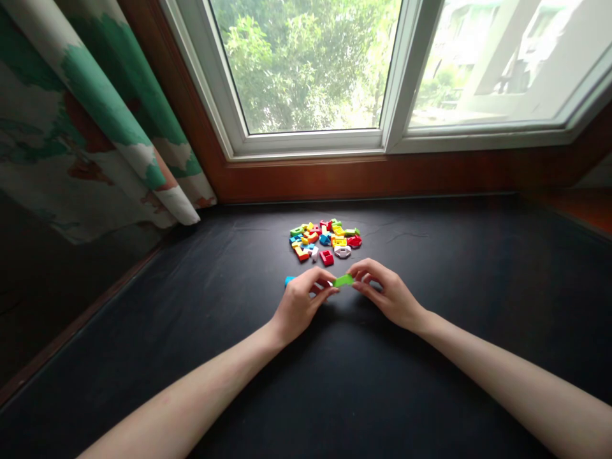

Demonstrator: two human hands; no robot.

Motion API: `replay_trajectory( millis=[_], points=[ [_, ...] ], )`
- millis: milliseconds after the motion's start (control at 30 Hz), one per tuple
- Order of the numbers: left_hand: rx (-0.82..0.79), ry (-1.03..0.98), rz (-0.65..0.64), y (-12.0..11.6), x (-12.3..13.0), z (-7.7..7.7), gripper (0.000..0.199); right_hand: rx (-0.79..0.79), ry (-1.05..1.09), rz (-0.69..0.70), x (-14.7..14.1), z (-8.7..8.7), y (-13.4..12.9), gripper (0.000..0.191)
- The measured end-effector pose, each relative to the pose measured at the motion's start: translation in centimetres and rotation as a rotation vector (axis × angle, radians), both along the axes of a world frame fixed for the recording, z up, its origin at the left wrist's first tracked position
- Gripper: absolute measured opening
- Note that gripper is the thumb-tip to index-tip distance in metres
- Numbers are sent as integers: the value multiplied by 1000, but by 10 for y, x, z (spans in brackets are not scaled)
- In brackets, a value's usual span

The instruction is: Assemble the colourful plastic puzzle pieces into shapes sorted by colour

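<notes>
A small bright green piece is held between my two hands, above the dark surface. My left hand pinches its left end with thumb and fingers. At its right end, the thumb and fingertips of my right hand close on it. Part of a blue piece shows behind my left hand; the rest of it is hidden. Just beyond my hands lies a loose pile of small coloured pieces, with a red piece and a white ring-like piece at its near edge.
The pieces lie on a black-covered table. A window with a white frame stands behind its far edge. On the left hangs a patterned curtain, its lower end reaching the table's far left corner.
</notes>
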State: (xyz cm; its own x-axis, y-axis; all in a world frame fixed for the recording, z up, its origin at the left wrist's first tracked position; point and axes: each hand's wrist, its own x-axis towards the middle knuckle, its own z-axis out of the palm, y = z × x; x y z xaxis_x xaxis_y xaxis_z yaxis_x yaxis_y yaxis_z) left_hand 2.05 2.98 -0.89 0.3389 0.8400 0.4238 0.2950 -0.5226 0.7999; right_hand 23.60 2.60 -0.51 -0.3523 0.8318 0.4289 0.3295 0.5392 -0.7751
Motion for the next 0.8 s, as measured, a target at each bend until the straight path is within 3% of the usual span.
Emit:
replay_trajectory(
  millis=[467, 800],
  points=[
    [117, 96, -58, -1, -1, 0, 11, -79, -39, 30, 1, 4, -1, 17],
    [135, 136, -2, -2, -1, 4, 12, -131, 73, -93, -1, 9, -5, 14]
  ],
)
